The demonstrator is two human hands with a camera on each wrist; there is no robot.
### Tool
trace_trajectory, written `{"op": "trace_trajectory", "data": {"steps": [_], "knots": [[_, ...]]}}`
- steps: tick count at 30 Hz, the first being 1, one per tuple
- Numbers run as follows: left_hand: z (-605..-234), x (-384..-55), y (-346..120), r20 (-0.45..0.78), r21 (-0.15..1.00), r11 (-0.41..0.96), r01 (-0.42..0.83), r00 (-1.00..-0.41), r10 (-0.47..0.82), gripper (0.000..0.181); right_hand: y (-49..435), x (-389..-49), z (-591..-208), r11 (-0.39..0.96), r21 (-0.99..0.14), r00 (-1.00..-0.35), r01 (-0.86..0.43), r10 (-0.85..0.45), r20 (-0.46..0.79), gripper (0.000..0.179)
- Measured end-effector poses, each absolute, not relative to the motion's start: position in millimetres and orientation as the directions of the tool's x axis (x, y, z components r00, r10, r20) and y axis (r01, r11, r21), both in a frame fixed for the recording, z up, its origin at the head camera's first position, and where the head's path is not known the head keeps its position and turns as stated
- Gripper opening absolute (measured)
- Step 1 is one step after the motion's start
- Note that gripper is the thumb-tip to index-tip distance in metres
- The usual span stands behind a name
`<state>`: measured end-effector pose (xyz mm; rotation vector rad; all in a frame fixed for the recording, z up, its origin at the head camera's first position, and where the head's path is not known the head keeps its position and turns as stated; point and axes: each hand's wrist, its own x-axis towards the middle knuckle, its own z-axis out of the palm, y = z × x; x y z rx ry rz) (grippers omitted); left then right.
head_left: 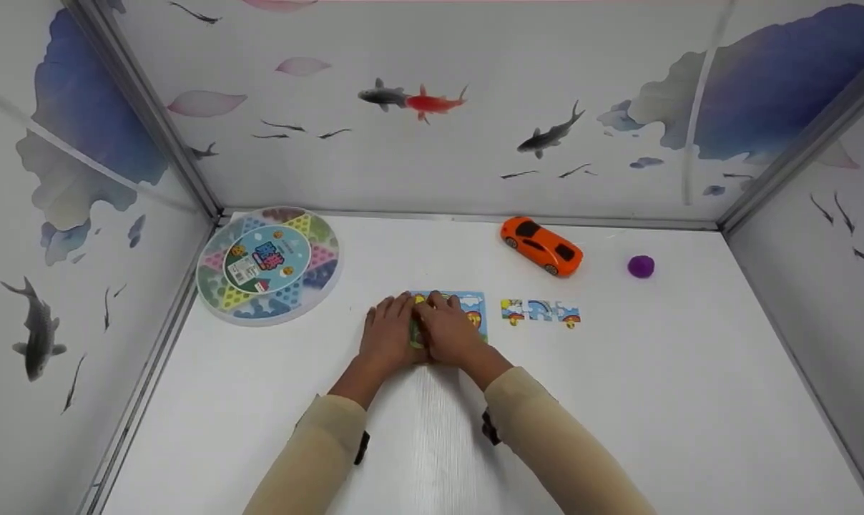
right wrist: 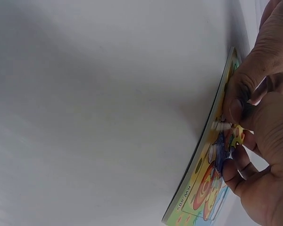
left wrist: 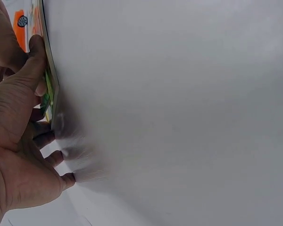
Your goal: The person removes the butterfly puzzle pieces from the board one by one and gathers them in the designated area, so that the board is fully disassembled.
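Observation:
A jigsaw puzzle board (head_left: 477, 304) with a bright cartoon picture lies beneath both hands. My left hand (head_left: 388, 335) rests along the board's left side; in the left wrist view its thumb (left wrist: 36, 54) lies at the board's near edge and other fingertips touch the table. My right hand (head_left: 452, 335) is over the middle of the board. The right wrist view has its fingers pinching a small yellow and red puzzle piece (right wrist: 237, 133) close over the picture. Both thumbs are close together there, and the hands hide much of the board.
Several loose puzzle pieces (head_left: 540, 310) lie right of the board. Behind them are an orange toy car (head_left: 541, 247) and a purple pompom (head_left: 641, 267). A round Chinese checkers set (head_left: 267, 266) lies at the back left. Printed panels (head_left: 432, 164) wall the white table (head_left: 654, 400).

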<state>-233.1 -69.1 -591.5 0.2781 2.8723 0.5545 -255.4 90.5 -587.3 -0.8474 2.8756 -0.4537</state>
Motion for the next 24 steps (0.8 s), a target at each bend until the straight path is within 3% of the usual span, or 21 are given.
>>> {"op": "trace_trajectory", "data": {"steps": [6,12,24], "knots": [[-591.6,-232.8,-69.0,-0.15,0.406,0.903,0.142,-0.964,0.219,0.115,89.4,-254.8,-588.7,0.802,-0.341,-0.849,-0.49,-0.528,-0.022,0.041],[-590.7,-231.8,-68.7,-0.142,0.415,0.898,0.145,-0.965,0.221,0.112,90.3,-254.7,-590.5,0.793,-0.362,-0.842,-0.491,-0.538,-0.037,0.051],[-590.8,-230.7,-69.5,-0.12,0.43,0.889,0.158,-0.966,0.23,0.111,98.4,-250.7,-588.8,0.767,-0.32,-0.823,-0.556,-0.562,0.083,0.037]]}}
